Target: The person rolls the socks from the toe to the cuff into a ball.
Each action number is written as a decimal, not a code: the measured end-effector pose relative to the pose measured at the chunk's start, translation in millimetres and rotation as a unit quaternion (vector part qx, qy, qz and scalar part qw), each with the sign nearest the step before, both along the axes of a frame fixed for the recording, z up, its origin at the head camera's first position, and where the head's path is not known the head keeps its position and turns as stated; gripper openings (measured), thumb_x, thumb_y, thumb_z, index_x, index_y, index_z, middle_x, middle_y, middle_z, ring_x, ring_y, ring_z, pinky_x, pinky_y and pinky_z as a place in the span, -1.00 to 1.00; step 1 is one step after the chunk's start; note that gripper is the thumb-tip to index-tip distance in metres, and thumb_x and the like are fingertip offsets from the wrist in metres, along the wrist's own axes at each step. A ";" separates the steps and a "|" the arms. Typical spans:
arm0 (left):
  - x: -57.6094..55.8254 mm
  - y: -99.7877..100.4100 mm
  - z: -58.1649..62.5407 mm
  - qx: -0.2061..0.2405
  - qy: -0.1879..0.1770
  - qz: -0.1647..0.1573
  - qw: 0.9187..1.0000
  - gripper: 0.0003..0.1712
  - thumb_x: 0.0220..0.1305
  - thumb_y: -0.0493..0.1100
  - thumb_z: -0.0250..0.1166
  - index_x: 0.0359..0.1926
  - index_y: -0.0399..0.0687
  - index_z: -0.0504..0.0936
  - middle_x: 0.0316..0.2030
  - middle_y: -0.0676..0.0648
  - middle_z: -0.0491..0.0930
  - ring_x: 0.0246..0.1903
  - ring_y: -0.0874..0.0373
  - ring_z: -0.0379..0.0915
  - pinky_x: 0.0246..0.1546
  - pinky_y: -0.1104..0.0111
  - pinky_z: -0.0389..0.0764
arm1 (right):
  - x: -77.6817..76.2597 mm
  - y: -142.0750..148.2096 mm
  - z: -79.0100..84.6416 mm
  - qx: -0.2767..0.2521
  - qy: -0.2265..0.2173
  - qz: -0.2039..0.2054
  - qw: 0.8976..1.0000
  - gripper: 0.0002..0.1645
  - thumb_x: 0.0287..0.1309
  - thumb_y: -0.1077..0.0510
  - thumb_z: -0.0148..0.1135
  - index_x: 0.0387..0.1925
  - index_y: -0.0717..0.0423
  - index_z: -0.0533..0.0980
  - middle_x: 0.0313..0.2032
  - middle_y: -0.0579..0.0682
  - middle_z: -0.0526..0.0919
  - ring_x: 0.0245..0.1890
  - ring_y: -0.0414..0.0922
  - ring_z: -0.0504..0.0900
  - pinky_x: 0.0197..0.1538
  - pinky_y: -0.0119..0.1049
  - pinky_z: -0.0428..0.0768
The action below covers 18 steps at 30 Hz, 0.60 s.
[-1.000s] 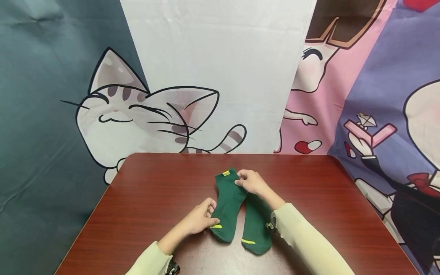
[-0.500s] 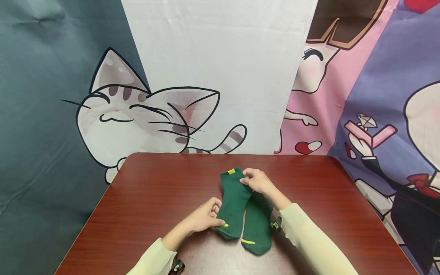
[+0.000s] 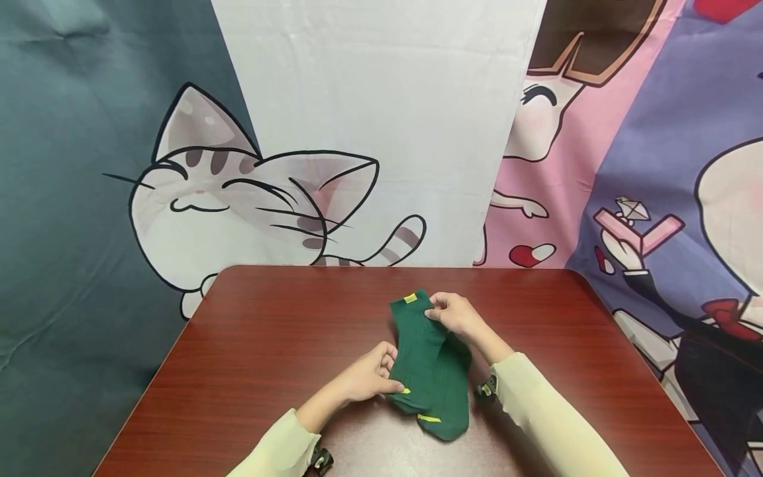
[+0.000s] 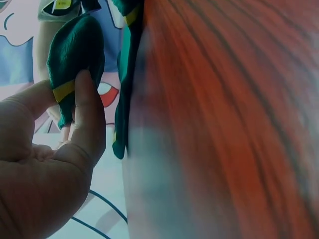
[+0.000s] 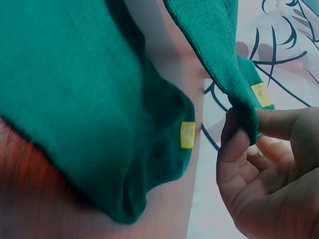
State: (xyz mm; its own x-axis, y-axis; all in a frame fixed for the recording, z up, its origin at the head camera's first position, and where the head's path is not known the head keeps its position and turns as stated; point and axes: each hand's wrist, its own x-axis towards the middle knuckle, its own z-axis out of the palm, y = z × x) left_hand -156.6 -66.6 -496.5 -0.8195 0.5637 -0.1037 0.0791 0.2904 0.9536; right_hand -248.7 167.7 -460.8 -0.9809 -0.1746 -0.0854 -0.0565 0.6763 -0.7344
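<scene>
Two green ribbed socks with yellow marks are in front of me. My left hand (image 3: 372, 374) pinches the upper sock (image 3: 417, 344) near its yellow toe line, thumb on top. At its cuff, beside a small yellow tag, my right hand (image 3: 456, 313) pinches the same sock. The lower sock (image 3: 450, 404) lies on the table, partly covered by the upper one. In the left wrist view the held sock's toe (image 4: 77, 50) stands raised off the table between thumb and finger. The right wrist view shows the held cuff (image 5: 244, 114) apart from the lower sock (image 5: 89, 109).
The reddish-brown wooden table (image 3: 268, 331) reaches back to a printed cloth backdrop (image 3: 381, 119) with a cartoon cat. Dark wrist devices sit at both pale sleeves (image 3: 554, 417).
Both hands have carried the upper sock to the right, so it now overlaps the lower sock more. The lower sock has stayed in place.
</scene>
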 end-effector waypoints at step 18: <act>1.2 26.3 -2.2 -0.006 -0.004 -0.009 1.000 -0.43 -0.07 -0.33 0.44 -0.11 -0.17 0.27 -0.45 -0.03 0.45 -0.57 0.25 0.38 -0.55 0.49 0.37 | 3.1 22.6 -4.7 0.039 0.003 0.000 0.999 -0.92 0.13 0.09 0.25 -0.38 -0.01 0.53 -0.54 -0.08 0.40 -0.50 -0.13 0.39 -0.46 -0.30 0.33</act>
State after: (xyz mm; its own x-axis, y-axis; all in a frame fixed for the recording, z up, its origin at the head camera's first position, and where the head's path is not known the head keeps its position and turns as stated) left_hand -155.4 -40.2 -498.7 -0.8090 0.5762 -0.1167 0.0773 0.3011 0.9505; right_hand -245.6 190.3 -465.5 -0.9813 -0.1684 -0.0932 -0.0611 0.7318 -0.6788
